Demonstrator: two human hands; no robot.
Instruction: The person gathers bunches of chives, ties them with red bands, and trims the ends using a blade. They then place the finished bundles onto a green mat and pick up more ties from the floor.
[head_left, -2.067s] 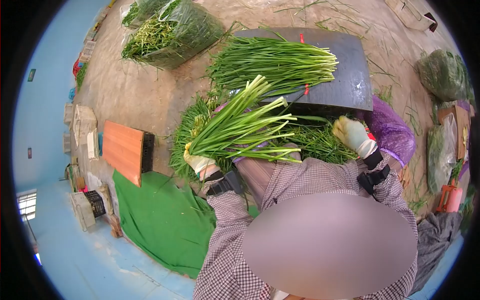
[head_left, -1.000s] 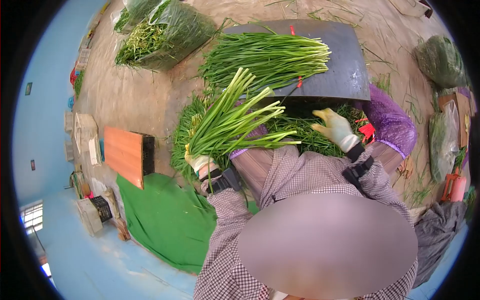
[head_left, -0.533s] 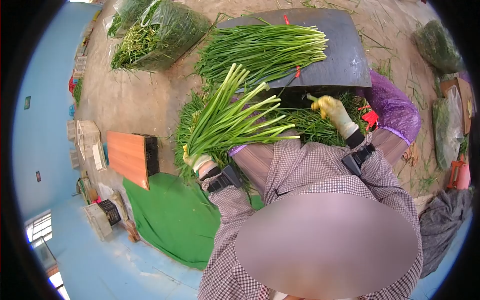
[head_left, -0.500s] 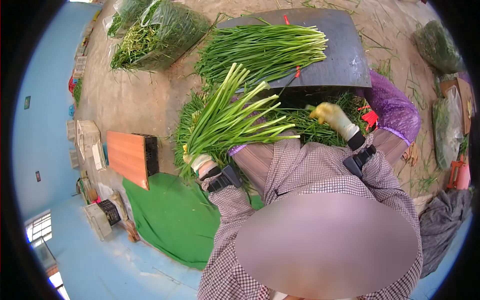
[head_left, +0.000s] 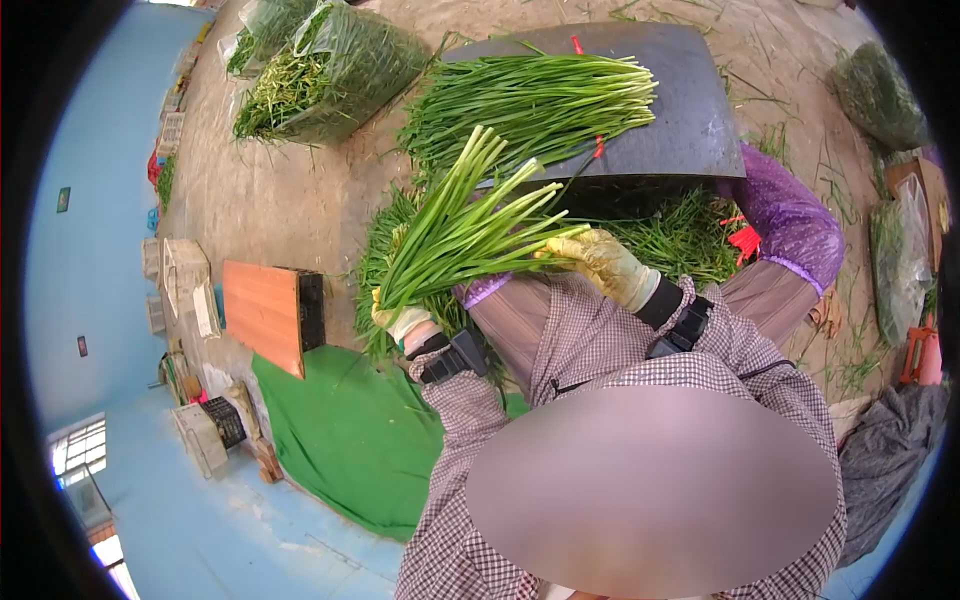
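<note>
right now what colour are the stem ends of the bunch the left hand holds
Pale whitish green on the stem ends; see the head view.

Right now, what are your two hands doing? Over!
Left hand gripping stalks. Right hand at their pale ends. Nothing visible blocking either hand.

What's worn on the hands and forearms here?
Left hand and right hand: pale gloves, yellowish on the fingers. Black wristbands; strapped-on black boxy devices behind them. Long checked sleeves, dark and white. No readable markings.
</note>
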